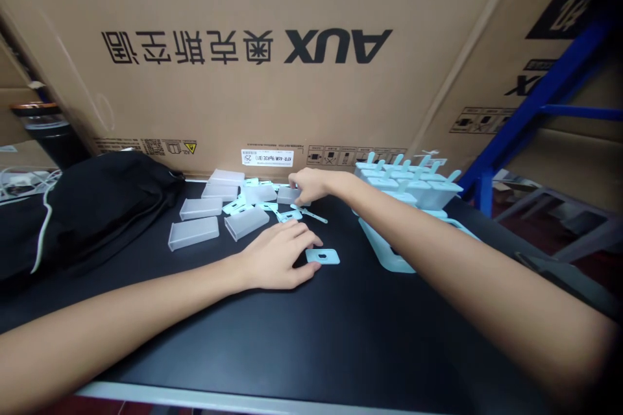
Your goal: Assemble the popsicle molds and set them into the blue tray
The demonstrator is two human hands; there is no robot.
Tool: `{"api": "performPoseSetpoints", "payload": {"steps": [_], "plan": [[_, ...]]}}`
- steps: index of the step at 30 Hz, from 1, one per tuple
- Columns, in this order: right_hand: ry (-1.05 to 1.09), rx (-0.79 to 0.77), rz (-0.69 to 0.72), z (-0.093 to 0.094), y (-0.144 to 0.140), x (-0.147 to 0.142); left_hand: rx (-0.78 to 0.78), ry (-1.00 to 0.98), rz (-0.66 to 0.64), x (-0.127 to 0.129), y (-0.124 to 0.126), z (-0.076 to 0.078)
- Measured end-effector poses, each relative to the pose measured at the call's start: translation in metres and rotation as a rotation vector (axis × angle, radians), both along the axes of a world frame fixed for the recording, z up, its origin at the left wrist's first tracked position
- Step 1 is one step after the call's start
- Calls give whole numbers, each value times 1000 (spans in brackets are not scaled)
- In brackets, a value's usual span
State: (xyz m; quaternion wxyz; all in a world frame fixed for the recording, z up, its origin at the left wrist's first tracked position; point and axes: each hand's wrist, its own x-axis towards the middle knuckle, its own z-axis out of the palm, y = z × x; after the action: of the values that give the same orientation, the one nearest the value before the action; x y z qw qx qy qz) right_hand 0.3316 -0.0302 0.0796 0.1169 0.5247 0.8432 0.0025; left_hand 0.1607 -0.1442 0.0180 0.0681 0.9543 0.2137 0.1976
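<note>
Pale-blue lid [329,258]: flat, smooth, rounded rectangle, holed in the middle, on black tabletop [311,337] | left hand [278,254]: thumb and fingers straddle the lid's left end, cannot tell if clamped | right hand [312,183]: fingers at translucent, box-shaped plastic mould [286,196], grip hidden, cannot tell | brown cardboard carton [219,104] behind, printed black
</note>
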Motion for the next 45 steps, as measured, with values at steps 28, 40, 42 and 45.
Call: {"api": "performPoseSetpoints", "payload": {"steps": [28, 40, 42, 45], "plan": [[-121, 116, 53, 49, -22, -7, -25, 14, -45, -2, 0, 2], [-210, -139, -21, 50, -25, -18, -40, -20, 112, 0, -1, -1], [-218, -11, -19, 52, -22, -19, -36, -25, 93, 0, 0, -1], [-160, 51, -38, 62, -28, -13, -45, -33, 46, -1, 1, -1]]}}
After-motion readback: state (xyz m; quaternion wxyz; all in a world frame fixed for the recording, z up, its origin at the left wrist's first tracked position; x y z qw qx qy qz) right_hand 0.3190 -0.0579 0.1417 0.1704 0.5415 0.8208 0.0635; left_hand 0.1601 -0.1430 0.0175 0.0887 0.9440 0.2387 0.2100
